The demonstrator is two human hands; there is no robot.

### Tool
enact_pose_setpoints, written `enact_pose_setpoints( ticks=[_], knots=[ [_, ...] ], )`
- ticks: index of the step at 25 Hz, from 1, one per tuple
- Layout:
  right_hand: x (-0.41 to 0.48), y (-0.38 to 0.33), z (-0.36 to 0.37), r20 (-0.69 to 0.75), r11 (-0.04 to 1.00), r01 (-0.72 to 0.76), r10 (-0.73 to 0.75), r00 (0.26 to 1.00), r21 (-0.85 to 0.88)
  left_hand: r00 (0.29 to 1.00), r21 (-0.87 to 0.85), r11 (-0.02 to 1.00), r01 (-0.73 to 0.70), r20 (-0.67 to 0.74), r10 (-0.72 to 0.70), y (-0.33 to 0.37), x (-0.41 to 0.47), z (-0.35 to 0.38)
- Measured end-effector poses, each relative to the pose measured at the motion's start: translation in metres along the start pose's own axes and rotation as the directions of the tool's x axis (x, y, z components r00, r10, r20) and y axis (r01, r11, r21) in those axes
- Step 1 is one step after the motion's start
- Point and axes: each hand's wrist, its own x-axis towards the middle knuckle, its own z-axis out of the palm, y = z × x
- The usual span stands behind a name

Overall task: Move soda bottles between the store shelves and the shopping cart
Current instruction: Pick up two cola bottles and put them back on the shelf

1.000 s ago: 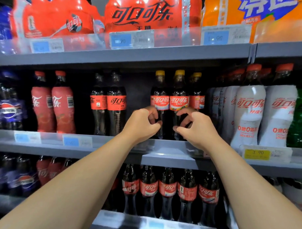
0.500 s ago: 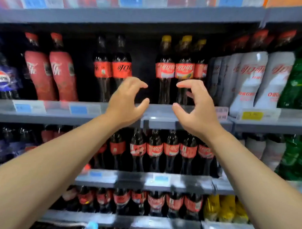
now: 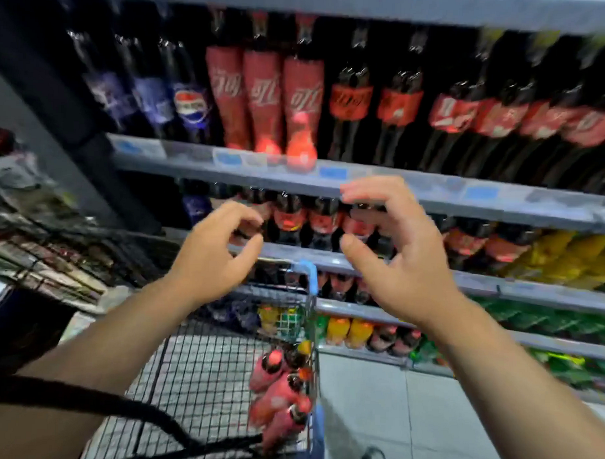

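**Position.** The left grip (image 3: 211, 257) and right grip (image 3: 396, 260) are level with each other in front of the shelves (image 3: 296, 176). Both are wide, with fingers curved opposite the thumb, and both are empty.

**Key relation.** The red bottles (image 3: 278, 393) are piled in the shopping cart (image 3: 200, 370) against its right wall. They are well below the grips and nearer to the person, under the gap between the 2 hands. Their long axes are tilted, with the caps up and toward the right wall. The left arm is already over the basket. The right arm is outside it, over the floor (image 3: 374, 403), so the left grip probably has the shorter descent.

**Surroundings.** Cola bottles (image 3: 323, 223) stand upright on the shelf directly behind the grips. Red-sleeved bottles (image 3: 264, 97) stand 1 shelf higher.

**Obstructions.** The cart's right wall lies between the right grip and the pile. A black strap (image 3: 82, 402) crosses the near end of the basket. The view is blurred, so no bottle count can be given.
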Motion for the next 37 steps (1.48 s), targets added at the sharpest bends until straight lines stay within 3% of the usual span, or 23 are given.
enact_pose_setpoints(
  ticks=[3,6,10,14,17,21,24,27,29,32,37],
  knots=[
    [-0.031,0.016,0.063,-0.034,0.985,-0.143,0.147,0.989,0.097,0.969,-0.042,0.973,0.228,0.108,-0.222,-0.042,-0.053,0.017],
    [-0.071,0.038,0.115,-0.052,0.944,-0.286,0.298,0.953,0.162,0.856,-0.045,0.898,0.439,0.324,-0.402,-0.072,-0.096,0.042],
    [-0.143,0.078,0.165,-0.100,0.854,-0.455,0.491,0.865,0.252,0.708,0.035,0.871,0.490,0.566,-0.421,-0.098,-0.138,0.093],
    [-0.191,0.109,0.185,-0.102,0.784,-0.568,0.605,0.790,0.253,0.584,0.147,0.909,0.391,0.723,-0.368,-0.113,-0.147,0.147],
    [-0.201,0.120,0.189,-0.106,0.804,-0.531,0.573,0.813,0.268,0.529,0.125,0.888,0.442,0.764,-0.370,-0.112,-0.140,0.179],
    [-0.202,0.123,0.188,-0.085,0.812,-0.541,0.568,0.818,0.219,0.464,0.042,0.920,0.389,0.854,-0.235,-0.101,-0.144,0.216],
    [-0.205,0.123,0.189,-0.081,0.802,-0.578,0.592,0.802,0.151,0.468,0.101,0.858,0.504,0.803,-0.369,-0.099,-0.145,0.234],
    [-0.207,0.125,0.194,-0.106,0.810,-0.586,0.585,0.804,0.020,0.396,0.106,0.755,0.647,0.800,-0.451,-0.097,-0.144,0.245],
    [-0.209,0.126,0.197,-0.116,0.800,-0.599,0.592,0.798,-0.040,0.426,0.100,0.784,0.613,0.794,-0.434,-0.098,-0.146,0.245],
    [-0.208,0.126,0.198,-0.119,0.783,-0.618,0.609,0.785,-0.074,0.551,0.119,0.850,0.513,0.714,-0.432,-0.104,-0.148,0.236],
    [-0.206,0.124,0.199,-0.111,0.747,-0.656,0.647,0.755,-0.110,0.700,-0.126,0.800,0.586,0.576,-0.422,-0.117,-0.146,0.224]
  ],
)
